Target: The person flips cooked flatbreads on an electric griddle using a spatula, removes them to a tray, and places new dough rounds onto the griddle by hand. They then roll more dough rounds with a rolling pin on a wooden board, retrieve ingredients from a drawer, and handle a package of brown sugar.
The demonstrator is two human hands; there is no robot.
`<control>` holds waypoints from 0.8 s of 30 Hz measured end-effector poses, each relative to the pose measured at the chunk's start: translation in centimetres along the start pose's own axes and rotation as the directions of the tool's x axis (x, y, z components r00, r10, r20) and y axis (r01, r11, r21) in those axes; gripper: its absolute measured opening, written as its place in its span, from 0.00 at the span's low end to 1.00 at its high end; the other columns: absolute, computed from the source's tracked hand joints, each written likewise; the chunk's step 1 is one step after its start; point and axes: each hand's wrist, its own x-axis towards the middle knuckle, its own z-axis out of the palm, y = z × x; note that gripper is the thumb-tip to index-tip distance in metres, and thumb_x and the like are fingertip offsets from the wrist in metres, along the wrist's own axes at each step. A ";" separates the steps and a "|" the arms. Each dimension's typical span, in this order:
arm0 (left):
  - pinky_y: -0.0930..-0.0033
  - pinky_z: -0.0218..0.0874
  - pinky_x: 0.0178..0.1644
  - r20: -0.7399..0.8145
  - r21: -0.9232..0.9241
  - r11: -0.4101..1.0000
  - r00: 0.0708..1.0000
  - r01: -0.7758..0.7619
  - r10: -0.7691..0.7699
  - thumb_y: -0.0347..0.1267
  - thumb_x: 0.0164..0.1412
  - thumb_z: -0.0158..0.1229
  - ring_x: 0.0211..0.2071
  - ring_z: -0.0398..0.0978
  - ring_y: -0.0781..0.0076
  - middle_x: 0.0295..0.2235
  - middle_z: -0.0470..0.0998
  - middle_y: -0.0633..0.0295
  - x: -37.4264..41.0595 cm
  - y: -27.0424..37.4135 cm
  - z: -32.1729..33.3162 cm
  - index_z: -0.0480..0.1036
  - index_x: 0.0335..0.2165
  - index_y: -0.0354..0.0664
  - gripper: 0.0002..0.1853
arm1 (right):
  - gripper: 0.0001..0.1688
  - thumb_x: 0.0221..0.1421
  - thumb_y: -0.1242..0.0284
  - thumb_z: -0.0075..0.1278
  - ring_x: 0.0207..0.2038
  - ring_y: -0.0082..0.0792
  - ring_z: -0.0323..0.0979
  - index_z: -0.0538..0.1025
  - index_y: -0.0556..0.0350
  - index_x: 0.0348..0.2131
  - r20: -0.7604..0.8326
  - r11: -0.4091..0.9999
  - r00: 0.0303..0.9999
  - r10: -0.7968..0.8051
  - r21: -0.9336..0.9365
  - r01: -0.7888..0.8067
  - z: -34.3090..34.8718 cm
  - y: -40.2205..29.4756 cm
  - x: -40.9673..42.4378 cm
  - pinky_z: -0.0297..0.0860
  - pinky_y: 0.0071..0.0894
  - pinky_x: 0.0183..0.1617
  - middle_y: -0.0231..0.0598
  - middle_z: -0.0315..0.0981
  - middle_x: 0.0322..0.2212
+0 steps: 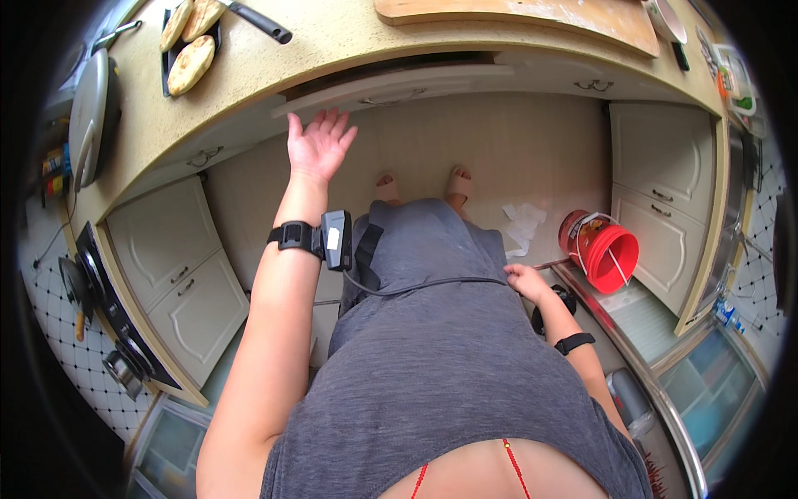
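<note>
My left hand (321, 142) is held palm up with its fingers apart, just in front of a partly pulled-out drawer (399, 84) under the counter. Nothing lies in it. A black device (336, 240) is strapped to that forearm. From it a black cable (424, 285) runs across my grey dress (430, 349) to my right hand (527, 282), whose curled fingers pinch it beside my hip. Another black device (564, 299) shows partly behind my right wrist, below a black strap (575, 343).
Flatbreads (191, 65) lie on a dark tray beside a black-handled utensil (265, 24). A wooden board (523, 19) rests on the counter (330, 40). A round electric pan (93, 118) stands at left. A red bucket (608, 256) and crumpled white paper (525, 224) are at right.
</note>
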 end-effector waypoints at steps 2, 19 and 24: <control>0.50 0.29 0.59 0.068 -0.085 0.996 0.998 -0.009 0.015 0.61 0.51 0.33 0.59 0.36 0.56 0.58 0.36 0.53 2.2 0.5 1.3 0.32 0.56 0.39 0.47 | 0.19 0.43 0.73 0.41 0.30 0.30 0.69 0.72 0.58 0.38 0.057 0.998 0.998 0.022 0.059 -0.025 1.9 3.9 -0.6 0.63 0.29 0.38 0.40 0.73 0.27; 0.56 0.46 0.54 0.109 0.933 -0.338 0.993 -0.120 -0.050 0.46 0.50 0.48 0.55 0.51 0.58 0.54 0.55 0.58 16.0 -8.8 -5.5 0.54 0.52 0.44 0.33 | 0.32 0.43 0.69 0.54 0.46 0.28 0.61 0.63 0.54 0.48 0.233 0.725 0.912 0.337 0.554 -0.409 10.7 7.3 -10.9 0.56 0.27 0.50 0.34 0.65 0.43; 0.49 0.46 0.53 0.237 0.592 -0.802 0.968 -0.081 0.077 0.36 0.44 0.54 0.57 0.44 0.61 0.56 0.48 0.60 17.5 -15.0 -1.4 0.52 0.52 0.42 0.35 | 0.31 0.42 0.71 0.55 0.46 0.30 0.61 0.64 0.56 0.47 0.238 0.689 0.834 0.498 0.476 -0.547 7.5 7.1 -12.1 0.56 0.27 0.50 0.36 0.65 0.43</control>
